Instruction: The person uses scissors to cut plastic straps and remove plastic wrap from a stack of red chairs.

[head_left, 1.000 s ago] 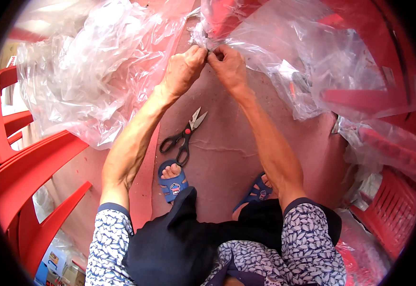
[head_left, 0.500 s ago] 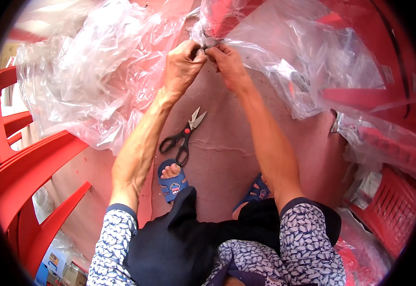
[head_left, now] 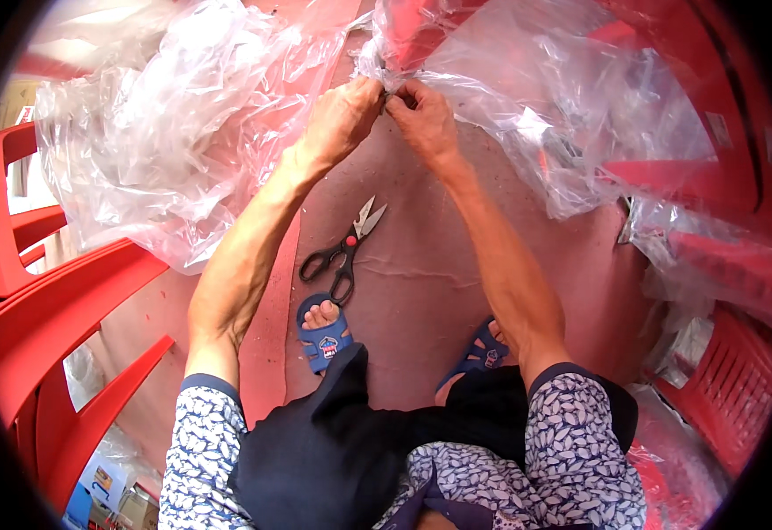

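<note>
Clear plastic (head_left: pixel 369 58) bunched; left hand (head_left: pixel 345 115) curled closed, right hand (head_left: pixel 425 119) pinching, both gripping its gathered end; scissors (head_left: pixel 349 242), blades parted, on floor (head_left: pixel 417 225) beside blue sandal (head_left: pixel 325 341)

The scissors (head_left: pixel 351 241) are lying on the floor (head_left: pixel 403 344) between the forearms (head_left: pixel 517 265), just ahead of the left sandal (head_left: pixel 325 342); the right sandal (head_left: pixel 479 355) is resting well to its right. Beyond the scissors, the left hand (head_left: pixel 343 115) and right hand (head_left: pixel 425 118) are sitting side by side. Plastic (head_left: pixel 156 132) is lying on both sides of them. Chairs (head_left: pixel 59 300) are occupying the far left, another chair (head_left: pixel 732 384) the far right.
</note>
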`<state>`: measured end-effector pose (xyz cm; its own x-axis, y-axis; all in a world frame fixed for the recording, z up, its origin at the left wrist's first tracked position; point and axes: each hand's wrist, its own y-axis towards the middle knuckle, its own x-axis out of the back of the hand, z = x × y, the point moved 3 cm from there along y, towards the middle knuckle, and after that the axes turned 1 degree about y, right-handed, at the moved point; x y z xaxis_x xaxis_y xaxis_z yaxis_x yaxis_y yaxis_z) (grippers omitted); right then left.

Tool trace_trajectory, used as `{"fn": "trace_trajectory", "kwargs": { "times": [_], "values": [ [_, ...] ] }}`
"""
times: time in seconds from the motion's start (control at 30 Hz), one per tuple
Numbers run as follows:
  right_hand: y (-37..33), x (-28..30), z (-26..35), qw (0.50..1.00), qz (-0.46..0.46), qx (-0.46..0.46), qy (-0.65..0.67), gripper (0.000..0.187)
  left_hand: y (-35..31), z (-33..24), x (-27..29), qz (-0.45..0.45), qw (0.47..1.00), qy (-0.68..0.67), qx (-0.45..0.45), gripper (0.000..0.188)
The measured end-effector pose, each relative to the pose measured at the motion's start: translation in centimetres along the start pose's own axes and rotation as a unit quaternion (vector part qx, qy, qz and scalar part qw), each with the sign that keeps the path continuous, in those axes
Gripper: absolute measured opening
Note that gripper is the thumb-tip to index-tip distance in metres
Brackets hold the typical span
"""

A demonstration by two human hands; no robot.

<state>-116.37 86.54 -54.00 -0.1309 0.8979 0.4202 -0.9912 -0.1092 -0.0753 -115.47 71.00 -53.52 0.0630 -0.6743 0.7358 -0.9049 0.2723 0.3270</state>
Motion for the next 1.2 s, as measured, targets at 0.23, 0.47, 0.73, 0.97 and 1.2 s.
{"fn": "trace_trajectory", "kwargs": {
  "times": [0.23,0.47,0.73,0.97,1.2],
  "values": [
    [1.0,0.2,-1.2,0.993,0.012,-0.035,0.11,0.018,1.3,-0.7,0.4,-0.019,0.999,0.003,-0.034,0.013],
    [1.1,-1.0,-2.1,0.971,0.015,-0.076,0.228,0.014,-2.2,-1.6,-1.9,-0.126,0.883,-0.352,0.286,0.017],
    [0.3,-0.1,-0.4,1.0,0.01,0.008,0.029,0.022,-0.4,-0.7,0.2,0.014,0.998,0.049,0.027,0.015],
    [1.9,-0.9,-3.8,0.976,0.012,-0.062,0.211,0.025,-0.8,-1.9,0.3,-0.097,0.91,-0.301,0.267,0.018],
    [0.0,-0.8,-1.9,0.998,-0.012,-0.022,0.058,0.024,-3.0,0.5,-0.7,-0.073,0.975,-0.133,0.163,0.017]
  ]
}}
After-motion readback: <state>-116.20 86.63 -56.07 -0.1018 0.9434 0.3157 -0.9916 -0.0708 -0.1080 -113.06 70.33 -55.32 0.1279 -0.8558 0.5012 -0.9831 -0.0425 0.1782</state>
